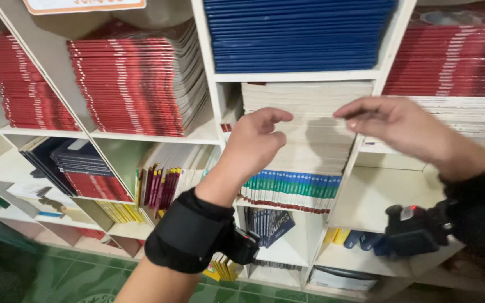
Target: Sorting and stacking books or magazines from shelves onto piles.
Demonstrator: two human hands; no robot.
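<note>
A person's two bare hands hover before a pale stack of booklets [304, 129] lying flat in the middle compartment of a white shelf unit [296, 76], just under the board that carries a pile of blue booklets [298, 33]. The left hand [254, 143] is loosely curled, its fingers [273, 116] bent toward the stack's front edge and closing on nothing; the right hand [399, 126] is spread flat, its fingertips [348, 112] at the stack's upper right edge, though whether they touch the paper cannot be told. Neither hand holds anything. The pale stack looks heavy as a whole, but each booklet appears thin, light and floppy, with smooth covers likely to slide on one another; the exposed front edges look like the surest place to pinch a few, with a palm beneath to stop them sagging. The shelf board close overhead and the upright walls on either side leave little room above and beside the stack. Beneath it sits a row of teal-edged booklets [290, 191]. Red booklets [136, 84] fill the compartment to the left, more red booklets [450, 62] crowd the far right, and a black wrist strap [189, 233] with a small device wraps the left forearm.
</note>
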